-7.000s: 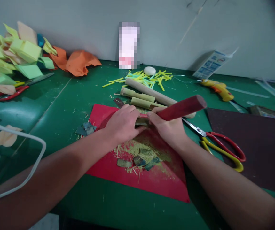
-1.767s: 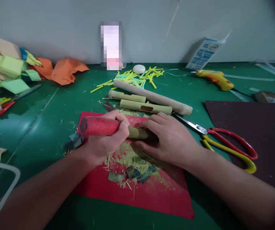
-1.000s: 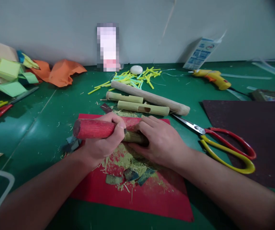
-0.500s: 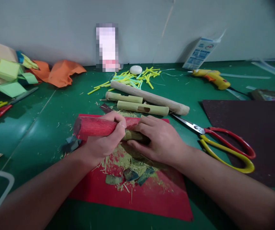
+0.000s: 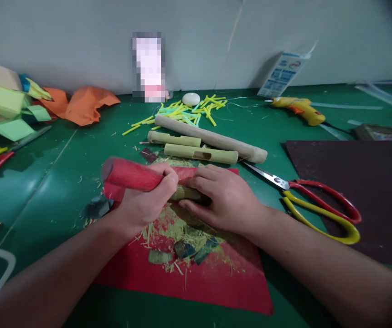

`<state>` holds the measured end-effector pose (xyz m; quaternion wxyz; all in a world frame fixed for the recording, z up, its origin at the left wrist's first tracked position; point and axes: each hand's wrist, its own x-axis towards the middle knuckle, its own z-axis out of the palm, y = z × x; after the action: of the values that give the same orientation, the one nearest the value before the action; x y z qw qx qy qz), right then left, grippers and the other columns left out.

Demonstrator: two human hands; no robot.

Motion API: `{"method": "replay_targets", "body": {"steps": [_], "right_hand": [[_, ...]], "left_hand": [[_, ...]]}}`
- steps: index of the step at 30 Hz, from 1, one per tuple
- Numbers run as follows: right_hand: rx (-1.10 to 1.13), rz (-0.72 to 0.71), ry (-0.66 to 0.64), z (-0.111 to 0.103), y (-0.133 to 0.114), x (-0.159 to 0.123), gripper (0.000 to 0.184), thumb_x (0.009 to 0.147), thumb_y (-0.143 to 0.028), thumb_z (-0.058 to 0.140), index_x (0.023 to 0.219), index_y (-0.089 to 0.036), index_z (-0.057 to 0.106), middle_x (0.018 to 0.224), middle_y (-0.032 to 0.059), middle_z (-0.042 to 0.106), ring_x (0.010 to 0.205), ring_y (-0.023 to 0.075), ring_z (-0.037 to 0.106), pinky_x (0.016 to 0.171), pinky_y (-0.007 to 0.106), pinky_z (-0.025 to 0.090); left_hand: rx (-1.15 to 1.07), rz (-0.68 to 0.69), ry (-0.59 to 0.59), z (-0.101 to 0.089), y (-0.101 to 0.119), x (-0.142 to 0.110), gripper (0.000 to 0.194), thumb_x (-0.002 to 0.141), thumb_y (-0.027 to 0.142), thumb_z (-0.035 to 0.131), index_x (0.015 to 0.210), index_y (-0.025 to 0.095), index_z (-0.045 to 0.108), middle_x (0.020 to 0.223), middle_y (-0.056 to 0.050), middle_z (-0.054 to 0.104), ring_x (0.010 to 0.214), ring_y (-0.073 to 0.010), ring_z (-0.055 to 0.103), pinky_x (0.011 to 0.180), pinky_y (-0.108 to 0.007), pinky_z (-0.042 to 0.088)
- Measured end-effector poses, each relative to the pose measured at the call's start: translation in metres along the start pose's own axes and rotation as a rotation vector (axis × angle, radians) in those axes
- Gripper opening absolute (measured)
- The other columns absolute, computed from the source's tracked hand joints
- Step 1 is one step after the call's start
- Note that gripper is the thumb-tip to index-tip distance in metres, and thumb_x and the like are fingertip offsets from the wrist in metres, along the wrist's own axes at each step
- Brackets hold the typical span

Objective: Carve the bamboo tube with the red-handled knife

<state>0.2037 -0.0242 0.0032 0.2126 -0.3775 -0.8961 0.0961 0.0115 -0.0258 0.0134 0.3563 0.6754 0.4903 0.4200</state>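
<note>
Working a bamboo piece (image 5: 187, 193) with roles swapped

It lies over the red sheet (image 5: 230, 291), its right part clasped under the right hand (image 5: 225, 196); the left hand (image 5: 153, 196) is wrapped round a red handle (image 5: 132, 174), which the right held seven seconds ago; that switch seems to bring the work onto the piece's left side; the handle's butt tilts slightly higher than half a second ago; any tip it bears is hidden behind the hand; shavings (image 5: 168, 228) lie on the red sheet's nearer part; two cut tubes (image 5: 178, 151) rest beyond, scissors (image 5: 281, 182) to the right.
</note>
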Motion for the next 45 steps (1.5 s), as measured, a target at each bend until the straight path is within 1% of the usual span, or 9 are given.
{"method": "replay_targets", "body": {"steps": [4,10,16,19,23,28,32,36,45], "right_hand": [[0.008,0.002,-0.004,0.0,0.001,0.0,0.028,0.093,-0.041,0.06,0.084,-0.015,0.067,0.085,0.0081,0.067,0.078,0.0188,0.052,0.067,0.032,0.033],[0.026,0.005,-0.025,-0.001,0.003,0.0,0.031,0.096,-0.042,0.056,0.091,-0.014,0.07,0.09,0.0104,0.07,0.083,0.0209,0.057,0.07,0.034,0.037],[0.033,-0.003,-0.012,-0.001,0.004,0.0,0.031,0.095,-0.042,0.057,0.091,-0.015,0.071,0.089,0.0099,0.07,0.083,0.0205,0.058,0.069,0.033,0.038],[0.036,0.006,-0.018,-0.001,0.004,0.001,0.032,0.095,-0.042,0.057,0.092,-0.014,0.072,0.091,0.0102,0.07,0.083,0.0207,0.059,0.07,0.033,0.039],[0.045,0.008,-0.011,-0.001,0.004,0.0,0.029,0.095,-0.041,0.059,0.093,-0.014,0.072,0.092,0.01,0.071,0.085,0.0207,0.059,0.071,0.033,0.04],[0.064,0.01,-0.003,-0.001,0.003,0.0,0.025,0.093,-0.039,0.061,0.094,-0.015,0.071,0.095,0.0097,0.071,0.086,0.0206,0.059,0.073,0.033,0.041],[0.062,0.035,-0.019,-0.001,0.002,0.0,0.027,0.092,-0.041,0.062,0.093,-0.015,0.069,0.093,0.0097,0.07,0.086,0.0207,0.058,0.071,0.033,0.039],[0.016,0.039,-0.002,-0.001,0.0,0.0,0.027,0.091,-0.041,0.062,0.086,-0.015,0.066,0.087,0.0087,0.067,0.08,0.0191,0.054,0.066,0.032,0.035],[-0.014,0.036,0.014,-0.001,-0.001,0.0,0.028,0.091,-0.042,0.061,0.083,-0.015,0.065,0.084,0.008,0.066,0.077,0.0179,0.051,0.065,0.031,0.033]], "left_hand": [[-0.031,-0.011,0.013,0.001,0.0,0.0,0.026,0.084,0.028,0.055,0.059,0.022,0.053,0.048,0.002,0.043,0.061,-0.0167,0.054,0.055,-0.029,0.046],[-0.016,0.035,0.025,0.001,-0.002,0.001,0.024,0.082,0.028,0.055,0.059,0.023,0.057,0.051,0.002,0.047,0.065,-0.017,0.058,0.066,-0.032,0.052],[-0.006,0.009,0.119,0.004,-0.003,0.001,0.023,0.079,0.032,0.056,0.058,0.023,0.055,0.052,0.002,0.047,0.061,-0.0154,0.056,0.066,-0.033,0.053],[0.012,0.027,0.076,0.001,-0.004,0.001,0.02,0.078,0.029,0.058,0.059,0.022,0.056,0.052,0.003,0.049,0.053,-0.0127,0.051,0.058,-0.03,0.05],[0.055,0.061,0.049,-0.005,-0.009,0.001,0.023,0.087,0.029,0.058,0.065,0.022,0.062,0.055,0.002,0.055,0.051,-0.0117,0.051,0.054,-0.028,0.048],[0.125,0.137,-0.009,-0.007,-0.01,0.002,0.018,0.089,0.03,0.059,0.075,0.022,0.066,0.075,0.0,0.069,0.07,-0.0144,0.063,0.068,-0.028,0.053],[0.039,0.105,0.02,-0.004,-0.006,0.003,0.022,0.088,0.025,0.056,0.066,0.021,0.059,0.064,0.002,0.062,0.064,-0.0132,0.06,0.065,-0.026,0.053],[0.107,0.085,0.044,-0.002,-0.001,0.003,0.022,0.084,0.021,0.054,0.063,0.021,0.058,0.058,0.003,0.056,0.061,-0.0139,0.058,0.064,-0.028,0.051],[0.179,0.126,0.045,-0.001,0.001,0.001,0.02,0.086,0.023,0.053,0.066,0.022,0.057,0.065,0.002,0.061,0.064,-0.014,0.058,0.067,-0.029,0.051]]}}
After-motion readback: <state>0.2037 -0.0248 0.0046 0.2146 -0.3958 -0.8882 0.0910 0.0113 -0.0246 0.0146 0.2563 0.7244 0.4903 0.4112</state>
